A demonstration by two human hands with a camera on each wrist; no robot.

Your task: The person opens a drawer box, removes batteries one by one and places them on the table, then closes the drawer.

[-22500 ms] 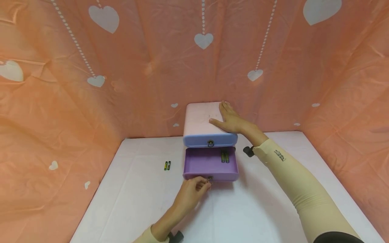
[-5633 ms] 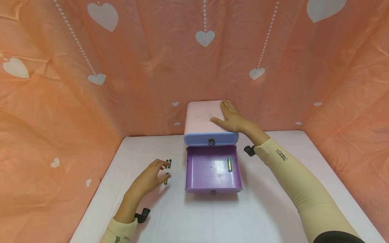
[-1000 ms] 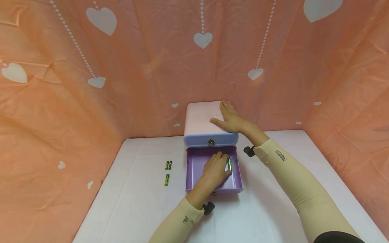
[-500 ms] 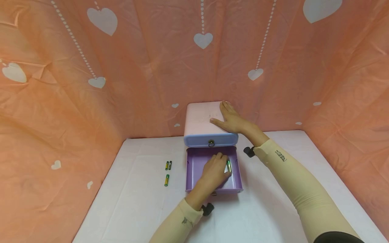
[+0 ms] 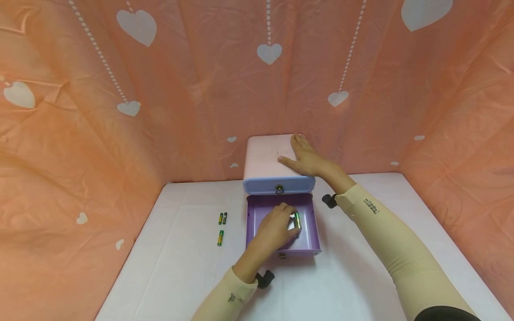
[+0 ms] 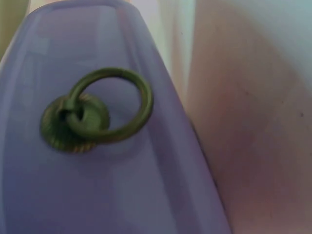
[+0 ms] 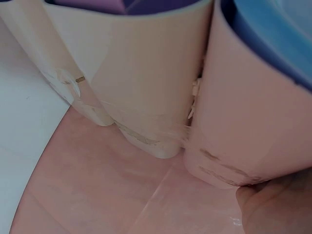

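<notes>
Compared with the earlier frame, the left hand (image 5: 274, 229) and the green battery (image 5: 297, 220) are now further to the left, away from the right wall of the purple drawer (image 5: 257, 214). From the head view, this battery is clamped between the thumb and the fingertips, and it is inside the outline of the drawer; if it touches the bottom, I cannot tell. On the white table (image 5: 180, 240), to the left of the drawer, lie two small batteries (image 5: 220, 218) side by side, and nearer to the person one larger battery (image 5: 220, 238). So three batteries seem to be already out, and I see no other in the drawer, though the hand covers part of it. What is left, in my judgement, is this held one, and the drawer also stands pulled out. The right hand (image 5: 307, 160) rests on the pink box (image 5: 263, 156), with thumb and fingers apart.

In the left wrist view, only the front of the drawer shows, with its ring handle (image 6: 148, 100) untouched; the grip is not visible.

In the right wrist view, fingers touch the pink box near its edge, and the battery does not appear.
</notes>
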